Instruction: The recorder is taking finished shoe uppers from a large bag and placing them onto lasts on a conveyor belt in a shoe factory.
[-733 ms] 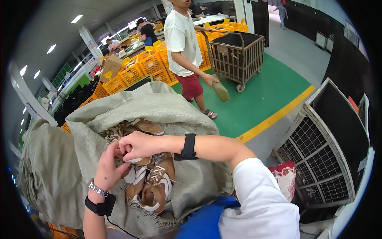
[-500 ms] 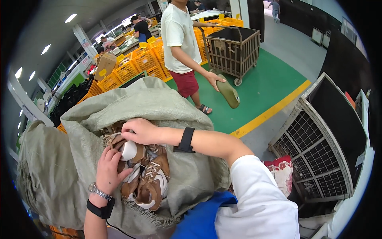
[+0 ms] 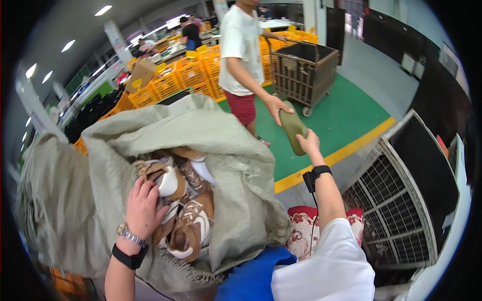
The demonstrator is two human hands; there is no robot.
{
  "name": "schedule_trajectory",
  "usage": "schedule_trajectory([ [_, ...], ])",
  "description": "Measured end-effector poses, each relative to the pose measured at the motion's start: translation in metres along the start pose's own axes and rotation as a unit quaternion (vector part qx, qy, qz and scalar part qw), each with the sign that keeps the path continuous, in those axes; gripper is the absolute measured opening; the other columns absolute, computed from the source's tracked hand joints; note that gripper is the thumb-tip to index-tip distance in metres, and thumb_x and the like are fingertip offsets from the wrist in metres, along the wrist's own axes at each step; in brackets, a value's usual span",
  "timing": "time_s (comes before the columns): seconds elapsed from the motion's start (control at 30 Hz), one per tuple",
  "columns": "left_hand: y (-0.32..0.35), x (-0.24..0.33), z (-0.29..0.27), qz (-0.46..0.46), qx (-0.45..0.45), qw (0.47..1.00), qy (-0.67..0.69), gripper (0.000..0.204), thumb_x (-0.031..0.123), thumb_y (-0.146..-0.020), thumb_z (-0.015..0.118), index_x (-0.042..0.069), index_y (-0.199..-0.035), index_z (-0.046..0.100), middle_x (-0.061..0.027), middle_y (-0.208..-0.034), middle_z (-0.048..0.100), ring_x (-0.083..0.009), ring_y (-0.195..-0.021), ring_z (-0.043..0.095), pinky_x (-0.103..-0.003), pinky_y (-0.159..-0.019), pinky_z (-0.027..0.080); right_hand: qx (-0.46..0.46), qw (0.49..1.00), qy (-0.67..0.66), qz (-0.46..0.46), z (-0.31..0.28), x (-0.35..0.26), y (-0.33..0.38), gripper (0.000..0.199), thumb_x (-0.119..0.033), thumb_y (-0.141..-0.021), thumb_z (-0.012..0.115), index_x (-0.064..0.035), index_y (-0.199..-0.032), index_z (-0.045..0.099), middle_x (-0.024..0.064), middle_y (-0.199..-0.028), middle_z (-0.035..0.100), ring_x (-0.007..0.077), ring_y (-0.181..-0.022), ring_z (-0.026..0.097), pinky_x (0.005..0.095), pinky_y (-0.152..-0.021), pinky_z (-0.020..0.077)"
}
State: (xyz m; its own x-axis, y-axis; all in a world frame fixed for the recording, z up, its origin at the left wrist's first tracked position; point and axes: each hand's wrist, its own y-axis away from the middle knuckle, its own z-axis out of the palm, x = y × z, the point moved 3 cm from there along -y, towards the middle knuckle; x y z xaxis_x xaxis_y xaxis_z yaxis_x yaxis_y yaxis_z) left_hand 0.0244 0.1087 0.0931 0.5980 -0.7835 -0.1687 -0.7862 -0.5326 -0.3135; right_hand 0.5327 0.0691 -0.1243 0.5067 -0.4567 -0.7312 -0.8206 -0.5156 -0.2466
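A grey-green woven sack [image 3: 241, 175] lies before me with its mouth spread, holding several tan-and-white lace-up sneakers [image 3: 193, 226]. At the sack's left side my left hand [image 3: 143, 208] has its bent fingers and thumb around the edge of a tan sneaker [image 3: 173, 183] with a white sole; part of the grip is hidden. Out to the right, my right hand [image 3: 310, 143] is closed on the near end of a long, rounded olive-green object [image 3: 292, 129]. Another person's hand [image 3: 277, 108] holds its far end.
The other person [image 3: 241, 55], in white shirt and red shorts, stands beyond the sack beside a wheeled cage cart [image 3: 306, 70]. Stacked orange crates [image 3: 191, 75] line the back left. A metal mesh-sided cart [image 3: 396, 200] stands at right, near a red-and-white floral cloth [image 3: 301, 231].
My right hand has left the sneakers in the sack, swung out to the right and taken hold of the olive-green object. My left hand stays at the sneakers.
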Motion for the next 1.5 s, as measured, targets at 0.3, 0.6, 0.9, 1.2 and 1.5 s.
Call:
schedule_trajectory([
  [0.3, 0.098, 0.061, -0.05, -0.062, 0.218, 0.972, 0.067, 0.056, 0.018, -0.054, 0.074, 0.007, -0.105, 0.054, -0.0136, -0.115, 0.048, -0.0352, -0.115, 0.042, -0.048, -0.092, 0.035, -0.177, 0.876, -0.447, 0.022, -0.101, -0.073, 0.145, 0.038, -0.027, -0.09, 0.047, -0.0006, -0.117, 0.053, 0.0096, -0.116, 0.054, 0.0197, -0.103, 0.053, 0.0344, -0.085, 0.0447],
  [0.6, 0.274, 0.186, -0.066, -0.273, 0.252, 0.91, 0.182, 0.075, 0.02, -0.061, 0.077, 0.005, -0.124, 0.038, -0.0155, -0.12, 0.041, -0.0352, -0.124, 0.031, -0.045, -0.102, 0.027, -0.425, 0.695, -0.432, -0.387, -0.115, -0.23, 0.332, 0.033, -0.012, -0.089, 0.047, -0.0136, -0.122, 0.051, 0.0229, -0.13, 0.037, 0.0336, -0.116, 0.041, 0.0435, -0.089, 0.04],
  [0.9, 0.523, 0.439, -0.102, -0.474, 0.762, 0.257, 0.36, 0.047, 0.02, -0.084, 0.062, 0.004, -0.124, 0.044, -0.0088, -0.115, 0.056, -0.0192, -0.101, 0.056, -0.034, -0.087, 0.047, -0.921, -0.037, -0.168, -0.349, -0.208, -0.21, 0.732, 0.06, -0.002, -0.081, 0.055, -0.0009, -0.135, 0.029, 0.0114, -0.122, 0.049, 0.017, -0.105, 0.052, 0.0298, -0.091, 0.04],
  [1.2, 0.641, 0.802, -0.082, -0.309, 0.95, -0.003, 0.046, 0.045, 0.027, -0.082, 0.063, 0.005, -0.117, 0.046, -0.0122, -0.104, 0.055, -0.0293, -0.097, 0.053, -0.043, -0.082, 0.049, -0.887, -0.143, -0.025, -0.438, -0.214, -0.168, 0.777, 0.036, -0.002, -0.085, 0.052, 0.0037, -0.12, 0.046, 0.0133, -0.094, 0.063, 0.0176, -0.087, 0.061, 0.0282, -0.08, 0.0479],
  [1.5, 0.693, 1.142, -0.086, -0.367, 0.786, -0.093, -0.489, 0.034, 0.02, -0.086, 0.054, -0.001, -0.112, 0.046, -0.0173, -0.104, 0.053, -0.0296, -0.094, 0.054, -0.04, -0.077, 0.052, -0.877, -0.142, -0.03, -0.458, -0.215, -0.175, 0.793, 0.033, -0.002, -0.084, 0.053, 0.0045, -0.116, 0.049, 0.0116, -0.089, 0.064, 0.0157, -0.083, 0.061, 0.0271, -0.077, 0.048],
])
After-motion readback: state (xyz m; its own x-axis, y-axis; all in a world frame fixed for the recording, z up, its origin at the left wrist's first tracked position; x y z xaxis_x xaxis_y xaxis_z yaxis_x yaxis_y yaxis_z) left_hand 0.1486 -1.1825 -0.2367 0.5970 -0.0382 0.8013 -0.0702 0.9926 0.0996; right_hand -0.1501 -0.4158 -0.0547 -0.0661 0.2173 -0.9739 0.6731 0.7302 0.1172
